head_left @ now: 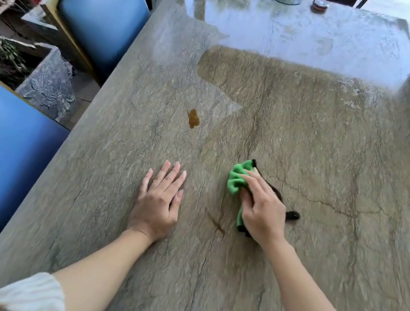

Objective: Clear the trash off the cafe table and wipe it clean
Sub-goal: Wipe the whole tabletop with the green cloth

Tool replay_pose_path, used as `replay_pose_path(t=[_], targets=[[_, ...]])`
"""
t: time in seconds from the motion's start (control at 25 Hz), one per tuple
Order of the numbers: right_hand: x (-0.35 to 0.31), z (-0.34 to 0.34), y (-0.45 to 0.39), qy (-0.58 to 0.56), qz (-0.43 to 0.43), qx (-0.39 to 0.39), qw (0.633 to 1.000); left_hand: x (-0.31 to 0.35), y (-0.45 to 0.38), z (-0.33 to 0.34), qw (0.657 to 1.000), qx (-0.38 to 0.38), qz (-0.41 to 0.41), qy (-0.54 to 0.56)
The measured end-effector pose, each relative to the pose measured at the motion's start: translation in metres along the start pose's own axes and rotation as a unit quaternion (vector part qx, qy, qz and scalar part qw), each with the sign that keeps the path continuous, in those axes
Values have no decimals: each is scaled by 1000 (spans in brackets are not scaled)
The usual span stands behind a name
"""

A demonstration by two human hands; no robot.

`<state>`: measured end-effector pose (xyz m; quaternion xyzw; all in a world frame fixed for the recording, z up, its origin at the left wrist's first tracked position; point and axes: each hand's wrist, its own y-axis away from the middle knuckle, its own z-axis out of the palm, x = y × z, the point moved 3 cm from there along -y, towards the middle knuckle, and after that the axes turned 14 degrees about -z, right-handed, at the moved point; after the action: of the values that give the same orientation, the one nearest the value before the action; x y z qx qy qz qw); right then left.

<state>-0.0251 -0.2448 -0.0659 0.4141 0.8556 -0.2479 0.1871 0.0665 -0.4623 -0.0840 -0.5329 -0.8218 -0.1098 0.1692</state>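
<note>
Meanwhile, a green microfibre cloth [237, 179] is clenched in the right hand [262, 212] on the stone table [311, 135]; the left hand [158, 202] is laid flat, fingers released, near a brown spill [194, 118].

Table [311, 135] runs away from viewer. L hand [158, 202] flat on near-centre of top; R hand [262, 209] just right of it, on cloth [236, 178]. Spill [194, 118] beyond L hand; streak [216, 223] btwn hands. Two small items at far edge. Chairs: 2 left, 1 right.
</note>
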Motion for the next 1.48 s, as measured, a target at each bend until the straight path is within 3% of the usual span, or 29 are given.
replay_pose_path(t=[0.12, 0.32, 0.44, 0.68, 0.84, 1.0, 1.12, 1.28, 1.36, 1.48], targets=[[-15, 7, 8, 41, 30, 23, 998, 0, 0, 1, 1000, -1, 0, -11], [-80, 36, 67, 48, -116, -72, 990, 0, 0, 1, 1000, 3, 3, -20], [-69, 20, 87, 67, -163, -77, 981, -1, 1, 1, 1000, 3, 1, -14], [1, 23, -38, 127, 11, -30, 991, -2, 0, 2, 1000, -3, 6, -26], [-15, 54, -84, 136, -10, -48, 989, -1, 0, 3, 1000, 6, 5, -6], [-53, 60, -44, 118, -89, -75, 986, -1, 4, -4, 998, 24, 4, 54], [-78, 55, 12, 88, -115, -88, 986, -4, 5, -9, 994, -8, -11, 108], [-65, 12, 100, 88, -184, -116, 972, -21, 32, -21, 997, -60, 40, 22], [-37, -18, 124, 112, -128, -93, 981, -50, 66, -30, 997, -46, 57, -20], [-10, -39, 126, 146, 50, -32, 988, -85, 115, -40, 997, -17, 49, -55]])
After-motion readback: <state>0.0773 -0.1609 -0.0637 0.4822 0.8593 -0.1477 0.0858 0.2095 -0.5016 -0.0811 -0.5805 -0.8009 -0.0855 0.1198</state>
